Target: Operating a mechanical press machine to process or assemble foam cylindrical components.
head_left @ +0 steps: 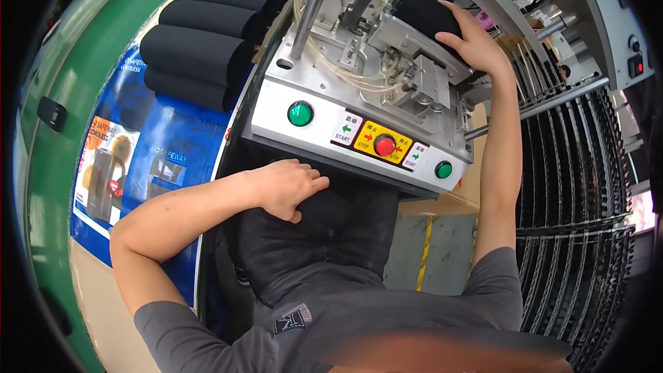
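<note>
A metal bench machine [331, 79] stands before me, with clamps, clear air tubes and a white front panel. My right hand [476, 41] reaches to its far right side and grips a smooth black curved part [425, 14] that sits on the metal fixture. The thumb lies on top of this part, and the fingers wrap over its far edge. Below the panel, over my lap, my left hand [293, 186] hangs with loosely bent fingers. Its thumb is apart from the index finger, and it appears to hold nothing.
On the panel are a left green button [300, 113], a red button [385, 145] and a right green button [443, 169]. Several black rounded parts [193, 48] lie in a row on blue printed cardboard [166, 159] at left. A black rack [566, 186] stands at right, under a metal frame [587, 14].
</note>
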Demonstrator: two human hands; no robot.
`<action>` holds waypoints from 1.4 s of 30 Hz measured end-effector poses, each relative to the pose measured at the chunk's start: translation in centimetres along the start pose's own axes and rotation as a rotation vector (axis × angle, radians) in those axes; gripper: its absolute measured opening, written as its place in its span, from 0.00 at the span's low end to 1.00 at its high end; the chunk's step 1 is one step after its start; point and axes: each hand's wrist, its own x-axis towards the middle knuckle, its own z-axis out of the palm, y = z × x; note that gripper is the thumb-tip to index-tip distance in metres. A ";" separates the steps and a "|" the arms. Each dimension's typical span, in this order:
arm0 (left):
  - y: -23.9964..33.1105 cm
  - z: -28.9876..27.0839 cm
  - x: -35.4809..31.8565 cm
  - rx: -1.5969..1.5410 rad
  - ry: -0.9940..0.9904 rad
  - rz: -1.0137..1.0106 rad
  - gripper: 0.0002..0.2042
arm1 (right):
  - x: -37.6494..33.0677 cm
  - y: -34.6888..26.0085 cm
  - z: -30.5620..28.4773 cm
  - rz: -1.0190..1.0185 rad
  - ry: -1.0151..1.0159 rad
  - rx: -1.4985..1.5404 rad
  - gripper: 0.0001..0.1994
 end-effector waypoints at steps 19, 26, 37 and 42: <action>0.2 0.2 -0.1 -0.005 -0.066 -0.020 0.34 | 2.7 2.3 2.5 0.135 -0.200 0.127 0.34; -0.1 0.3 -0.2 -0.028 -0.084 -0.002 0.34 | 3.9 2.6 1.2 0.238 -0.322 0.266 0.33; -0.1 0.0 -0.2 -0.020 -0.122 -0.026 0.34 | 3.5 1.6 1.7 0.167 -0.307 0.258 0.31; 0.3 0.0 -0.1 -0.003 -0.076 0.009 0.31 | 3.1 1.7 2.8 0.210 -0.213 0.306 0.29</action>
